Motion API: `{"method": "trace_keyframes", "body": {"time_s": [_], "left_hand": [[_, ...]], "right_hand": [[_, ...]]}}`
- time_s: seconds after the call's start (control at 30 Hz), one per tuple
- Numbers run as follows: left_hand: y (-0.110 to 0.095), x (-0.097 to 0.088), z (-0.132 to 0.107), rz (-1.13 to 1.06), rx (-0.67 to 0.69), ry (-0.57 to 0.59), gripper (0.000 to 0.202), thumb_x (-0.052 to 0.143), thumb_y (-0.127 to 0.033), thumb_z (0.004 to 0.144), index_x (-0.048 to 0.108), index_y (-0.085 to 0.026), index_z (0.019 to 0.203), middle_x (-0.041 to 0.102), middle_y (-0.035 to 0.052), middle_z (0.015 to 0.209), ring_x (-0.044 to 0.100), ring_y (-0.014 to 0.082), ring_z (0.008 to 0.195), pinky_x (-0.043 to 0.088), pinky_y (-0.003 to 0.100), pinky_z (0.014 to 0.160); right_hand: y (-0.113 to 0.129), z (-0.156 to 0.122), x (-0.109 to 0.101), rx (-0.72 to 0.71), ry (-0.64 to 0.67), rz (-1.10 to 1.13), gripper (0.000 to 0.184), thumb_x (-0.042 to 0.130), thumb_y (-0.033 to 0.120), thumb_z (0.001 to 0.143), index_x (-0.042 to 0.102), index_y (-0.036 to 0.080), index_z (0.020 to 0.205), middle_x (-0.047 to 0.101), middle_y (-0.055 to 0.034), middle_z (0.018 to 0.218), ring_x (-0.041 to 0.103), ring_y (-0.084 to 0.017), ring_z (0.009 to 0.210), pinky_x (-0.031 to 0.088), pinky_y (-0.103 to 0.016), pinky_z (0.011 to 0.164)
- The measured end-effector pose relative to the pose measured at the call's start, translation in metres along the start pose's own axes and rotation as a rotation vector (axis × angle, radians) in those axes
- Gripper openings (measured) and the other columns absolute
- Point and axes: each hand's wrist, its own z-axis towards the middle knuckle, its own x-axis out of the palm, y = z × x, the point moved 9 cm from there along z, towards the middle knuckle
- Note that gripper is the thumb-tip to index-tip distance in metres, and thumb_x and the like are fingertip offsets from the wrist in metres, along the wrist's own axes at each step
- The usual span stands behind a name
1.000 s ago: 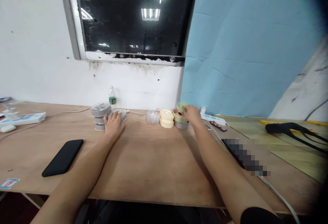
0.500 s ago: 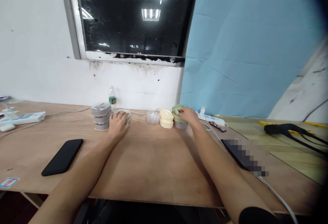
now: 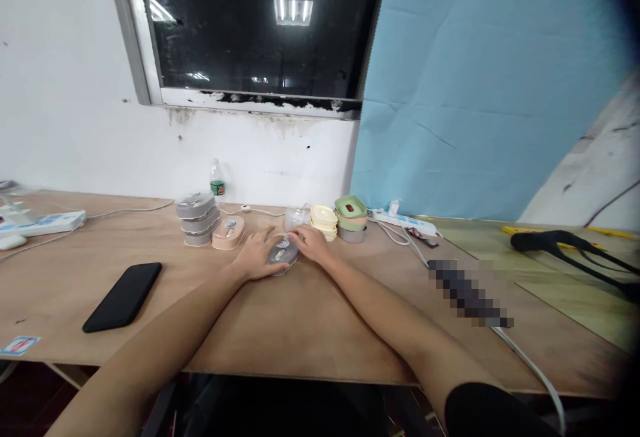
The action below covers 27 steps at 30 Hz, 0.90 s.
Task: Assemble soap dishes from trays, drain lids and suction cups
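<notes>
A grey oval food container [image 3: 281, 255] with a see-through top lies in the middle of the table between my hands. My left hand [image 3: 256, 255] wraps its left side, thumb along the near edge. Bent fingers of my right hand [image 3: 311, 242] press on its far right edge. Left of them stands a pink container [image 3: 229, 233] with a similar lid, beside a stack of grey containers [image 3: 197, 222]. Behind my right hand are clear plastic pieces [image 3: 297, 215] and a stack of cream trays [image 3: 324, 218]. Green, pink and grey tubs [image 3: 351, 219] are stacked to their right.
A black phone [image 3: 123, 297] lies at the left; a blurred-out dark object [image 3: 465, 290] is at the right with a white cable. Power strips [image 3: 407, 222] and cords run along the back. A plastic bottle [image 3: 217, 180] stands by the wall.
My right hand has left the green tubs, and my left hand has moved right from beside the grey stack. Both now meet on the grey container mid-table. The pink container has come into view.
</notes>
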Motion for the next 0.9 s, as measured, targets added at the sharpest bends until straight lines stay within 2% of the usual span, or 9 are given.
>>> {"method": "trace_keyframes", "body": {"time_s": [0.13, 0.3, 0.4, 0.47, 0.57, 0.67, 0.73, 0.83, 0.9], "left_hand": [[0.024, 0.006, -0.001, -0.127, -0.16, 0.021, 0.069, 0.054, -0.061, 0.079, 0.046, -0.022, 0.135, 0.051, 0.0124, 0.136, 0.052, 0.0329, 0.119, 0.041, 0.047, 0.098], [0.041, -0.016, -0.006, -0.291, -0.252, -0.251, 0.073, 0.062, -0.058, 0.076, 0.042, -0.018, 0.134, 0.055, 0.0135, 0.131, 0.053, 0.0299, 0.12, 0.041, 0.044, 0.101], [0.051, -0.027, -0.01, -0.454, -0.268, -0.434, 0.072, 0.062, -0.057, 0.076, 0.04, -0.018, 0.132, 0.055, 0.0138, 0.129, 0.053, 0.0279, 0.12, 0.044, 0.042, 0.098], [0.06, -0.026, -0.011, -0.574, -0.283, -0.501, 0.065, 0.057, -0.059, 0.08, 0.041, -0.017, 0.127, 0.06, 0.0144, 0.121, 0.058, 0.0267, 0.113, 0.047, 0.041, 0.094], [0.067, -0.019, -0.009, -0.737, -0.268, -0.534, 0.068, 0.041, -0.064, 0.086, 0.033, -0.014, 0.133, 0.058, 0.0181, 0.122, 0.064, 0.0247, 0.1, 0.05, 0.042, 0.088], [0.061, -0.016, -0.007, -0.681, -0.249, -0.481, 0.075, 0.036, -0.063, 0.089, 0.018, -0.015, 0.144, 0.043, 0.0219, 0.139, 0.061, 0.0263, 0.109, 0.046, 0.045, 0.093], [0.047, -0.013, -0.005, -0.485, -0.217, -0.347, 0.079, 0.046, -0.062, 0.085, 0.02, -0.017, 0.145, 0.039, 0.02, 0.144, 0.052, 0.0304, 0.121, 0.04, 0.048, 0.101], [0.02, -0.007, -0.003, -0.226, -0.084, -0.12, 0.079, 0.054, -0.061, 0.081, 0.031, -0.018, 0.143, 0.043, 0.0164, 0.142, 0.042, 0.0338, 0.129, 0.032, 0.051, 0.106], [0.008, -0.006, -0.004, -0.162, -0.029, -0.056, 0.074, 0.052, -0.061, 0.083, 0.036, -0.018, 0.141, 0.044, 0.0153, 0.142, 0.042, 0.0333, 0.129, 0.032, 0.05, 0.105]], "right_hand": [[0.007, -0.006, 0.023, 0.006, 0.086, 0.111, 0.044, 0.041, 0.049, 0.094, 0.061, 0.019, 0.12, 0.065, -0.0099, 0.117, 0.059, -0.021, 0.108, 0.042, -0.035, 0.095], [0.009, -0.009, 0.012, -0.052, 0.069, 0.157, 0.055, 0.045, 0.052, 0.091, 0.046, 0.022, 0.138, 0.057, -0.0094, 0.132, 0.054, -0.023, 0.118, 0.041, -0.037, 0.099], [0.007, -0.01, 0.004, -0.066, 0.03, 0.151, 0.053, 0.049, 0.052, 0.089, 0.049, 0.023, 0.134, 0.06, -0.0083, 0.126, 0.06, -0.022, 0.108, 0.044, -0.034, 0.094], [0.007, -0.009, 0.004, -0.073, 0.03, 0.156, 0.051, 0.054, 0.051, 0.087, 0.054, 0.024, 0.129, 0.065, -0.0077, 0.118, 0.063, -0.021, 0.095, 0.046, -0.033, 0.088], [-0.006, -0.003, 0.001, 0.083, -0.072, 0.208, 0.036, 0.051, 0.047, 0.088, 0.063, 0.022, 0.112, 0.07, -0.0058, 0.1, 0.064, -0.019, 0.082, 0.048, -0.03, 0.078], [-0.04, 0.0, -0.001, 0.473, -0.237, 0.398, 0.032, 0.044, 0.045, 0.09, 0.063, 0.019, 0.089, 0.067, -0.0027, 0.07, 0.06, -0.015, 0.057, 0.047, -0.026, 0.055], [-0.059, 0.0, 0.003, 0.696, -0.309, 0.569, 0.023, 0.048, 0.04, 0.087, 0.058, 0.019, 0.087, 0.06, 0.0013, 0.058, 0.052, -0.012, 0.042, 0.04, -0.023, 0.041], [-0.074, 0.006, 0.011, 0.849, -0.336, 0.778, 0.014, 0.054, 0.031, 0.083, 0.053, 0.019, 0.092, 0.057, 0.0045, 0.053, 0.049, -0.01, 0.037, 0.035, -0.02, 0.035], [-0.081, 0.011, 0.014, 0.881, -0.305, 0.855, 0.015, 0.055, 0.032, 0.084, 0.052, 0.019, 0.089, 0.059, 0.0035, 0.054, 0.051, -0.01, 0.037, 0.036, -0.019, 0.035]]}}
